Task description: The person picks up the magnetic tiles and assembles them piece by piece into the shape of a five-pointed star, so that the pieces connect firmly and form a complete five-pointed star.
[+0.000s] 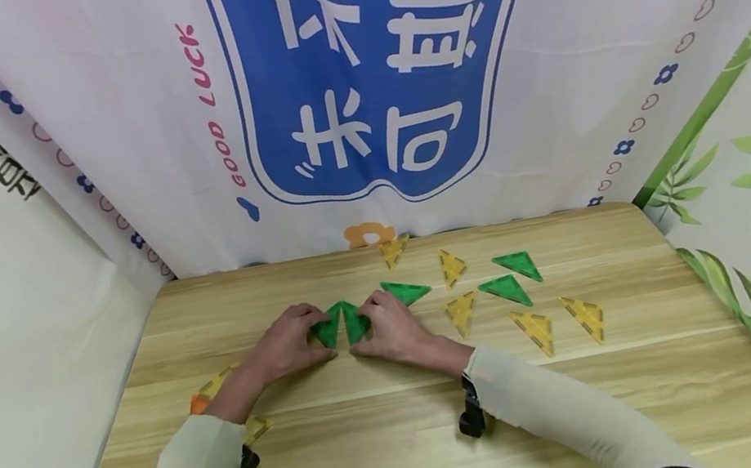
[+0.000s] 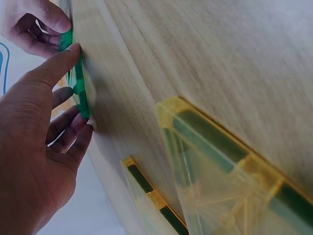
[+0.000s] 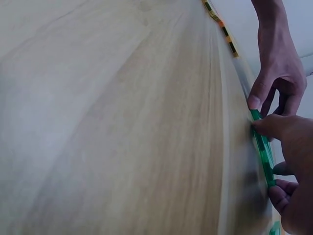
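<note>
Two green translucent triangular magnetic tiles lie side by side near the middle of the table, their tips close together. My left hand (image 1: 290, 346) pinches the left green tile (image 1: 333, 325) between thumb and fingers. The right green tile (image 1: 355, 325) is pinched by my right hand (image 1: 395, 328) in the same way. From the left wrist view, the left hand (image 2: 39, 132) holds its green tile (image 2: 81, 93) low over the wood. In the right wrist view, the right hand (image 3: 296, 156) grips a green tile (image 3: 264, 154) by its edge, with the left hand (image 3: 281, 68) just beyond.
Another green triangle (image 1: 406, 292) lies just beyond the right hand. Farther right are two more green triangles (image 1: 519, 266) and several yellow triangles (image 1: 462, 312). Beside the left forearm lie yellow tiles (image 1: 256, 428) and an orange piece (image 1: 198, 403). A printed cloth (image 1: 193, 215) hangs behind the table.
</note>
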`<state>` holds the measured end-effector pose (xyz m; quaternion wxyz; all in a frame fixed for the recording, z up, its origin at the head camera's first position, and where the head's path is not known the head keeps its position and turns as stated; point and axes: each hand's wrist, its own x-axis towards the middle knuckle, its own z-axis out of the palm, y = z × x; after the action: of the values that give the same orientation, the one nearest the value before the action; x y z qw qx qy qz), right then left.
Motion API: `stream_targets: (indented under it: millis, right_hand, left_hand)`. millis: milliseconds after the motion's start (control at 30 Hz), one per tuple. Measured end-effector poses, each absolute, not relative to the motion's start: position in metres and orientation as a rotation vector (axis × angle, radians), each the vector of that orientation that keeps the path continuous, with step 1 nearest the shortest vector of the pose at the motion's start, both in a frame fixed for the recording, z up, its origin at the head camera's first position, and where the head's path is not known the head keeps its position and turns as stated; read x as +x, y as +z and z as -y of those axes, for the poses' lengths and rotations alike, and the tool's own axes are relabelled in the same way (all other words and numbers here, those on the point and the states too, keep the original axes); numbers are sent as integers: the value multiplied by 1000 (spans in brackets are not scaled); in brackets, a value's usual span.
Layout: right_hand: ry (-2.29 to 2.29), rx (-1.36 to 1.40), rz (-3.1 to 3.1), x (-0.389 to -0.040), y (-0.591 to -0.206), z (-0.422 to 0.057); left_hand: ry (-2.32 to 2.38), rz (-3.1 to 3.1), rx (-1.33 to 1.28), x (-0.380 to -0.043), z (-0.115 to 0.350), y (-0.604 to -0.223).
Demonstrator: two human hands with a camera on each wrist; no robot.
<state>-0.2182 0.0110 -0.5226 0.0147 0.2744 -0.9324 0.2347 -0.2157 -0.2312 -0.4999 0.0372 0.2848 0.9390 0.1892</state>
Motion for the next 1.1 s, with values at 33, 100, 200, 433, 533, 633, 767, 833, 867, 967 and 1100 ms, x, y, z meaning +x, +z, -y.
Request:
stream_targets:
  millis: [33,100,200,433,533,633,767,833,867,967,1100]
  right_hand:
    - [727,856,2899,-218,-523,-10]
    - [722,870,2890,-219,-523,-9]
    - [719,904,2872,-220,-524,-6]
    - [812,933,2870,-224,-522,-6]
    - [921,933,2882,-222,-519,-13]
    - [1022,935,2881,-218,-513,-22]
    - [1062,1013,2835,-215,-505,-41]
    - [1051,1074,2809,-215,-504,-52]
    - [1037,1107,2799,-215,-503,-58]
    - [1010,1179,2800,-214,-501,-78]
    - [980,1251,2817,-214,-500,-105]
  left_hand:
    - [582,-2880,872,-216,231,-500]
    - [588,-2880,873,-216,231,-501]
    - [592,-2889,889,-215,232,-502]
    - [609,-2897,891,-217,233,-504]
    - [615,-2890,893,-216,233,-502]
    - [640,-2895,892,-215,231,-500]
    - [685,-2912,872,-217,223,-496]
    - [699,-2909,860,-217,216,-492]
    - [699,-2906,849,-218,212,-491]
    - [691,-2897,840,-220,200,-487]
    - [699,-2876,844,-224,186,-486]
